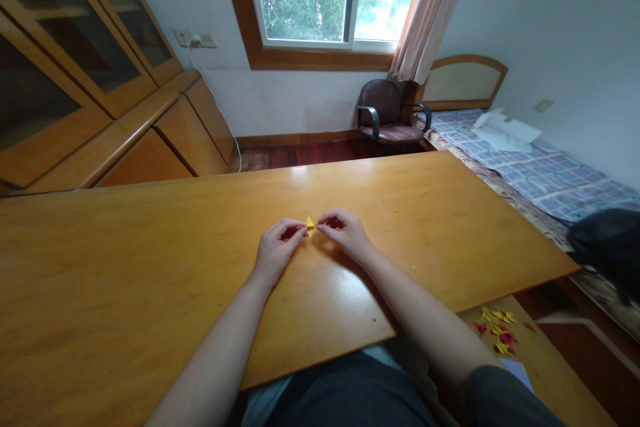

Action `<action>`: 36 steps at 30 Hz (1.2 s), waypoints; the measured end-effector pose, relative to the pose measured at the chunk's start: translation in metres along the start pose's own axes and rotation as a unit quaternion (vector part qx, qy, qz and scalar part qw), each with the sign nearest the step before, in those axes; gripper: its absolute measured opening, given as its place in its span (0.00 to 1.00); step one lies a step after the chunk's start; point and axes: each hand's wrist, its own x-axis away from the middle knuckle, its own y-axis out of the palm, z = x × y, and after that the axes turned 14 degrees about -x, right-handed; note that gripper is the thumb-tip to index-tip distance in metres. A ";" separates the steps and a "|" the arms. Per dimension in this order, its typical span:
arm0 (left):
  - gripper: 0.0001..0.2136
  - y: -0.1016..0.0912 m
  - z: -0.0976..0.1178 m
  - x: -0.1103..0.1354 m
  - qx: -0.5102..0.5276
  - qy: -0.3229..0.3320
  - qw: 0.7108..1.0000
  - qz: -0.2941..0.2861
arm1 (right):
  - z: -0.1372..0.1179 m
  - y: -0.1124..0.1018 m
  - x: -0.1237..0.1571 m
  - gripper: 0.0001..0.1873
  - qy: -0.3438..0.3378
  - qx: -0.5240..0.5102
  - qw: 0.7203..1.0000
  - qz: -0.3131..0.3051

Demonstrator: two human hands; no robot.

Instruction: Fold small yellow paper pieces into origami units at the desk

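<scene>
A small folded yellow paper crane [311, 227] is held between my two hands, just above the wooden table [150, 267]. My left hand [280, 245] pinches its left end between thumb and fingers. On the other side, my right hand [347, 232] pinches the right end in the same way. The pointed middle part of the paper shows in the gap between my fingertips, while its two ends are partly hidden by them.
Several yellow and red folded paper pieces [503, 331] lie on a lower surface at right, near a pale paper sheet [517, 371]. Beyond the table stand an office chair [383, 107] and a bed [530, 170]. A wooden cabinet [145, 147] is at left.
</scene>
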 end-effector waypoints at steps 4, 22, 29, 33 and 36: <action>0.09 0.000 0.000 0.000 0.008 -0.001 1.000 0.006 | 0.004 0.001 0.000 0.11 0.042 -0.054 0.998 0.011; 0.08 0.000 -0.001 0.002 0.002 0.018 1.000 0.010 | 0.007 0.004 0.001 0.13 0.081 -0.128 0.988 -0.007; 0.08 0.000 0.002 0.002 0.019 0.014 1.000 0.008 | -0.001 0.005 0.001 0.11 -0.003 -0.026 1.000 -0.015; 0.08 0.001 0.002 0.003 0.031 0.004 0.999 0.014 | -0.005 0.005 0.002 0.12 -0.039 0.010 0.999 -0.015; 0.09 0.002 0.003 0.004 0.053 -0.007 0.998 0.015 | -0.007 0.005 0.002 0.11 -0.058 0.025 0.998 -0.013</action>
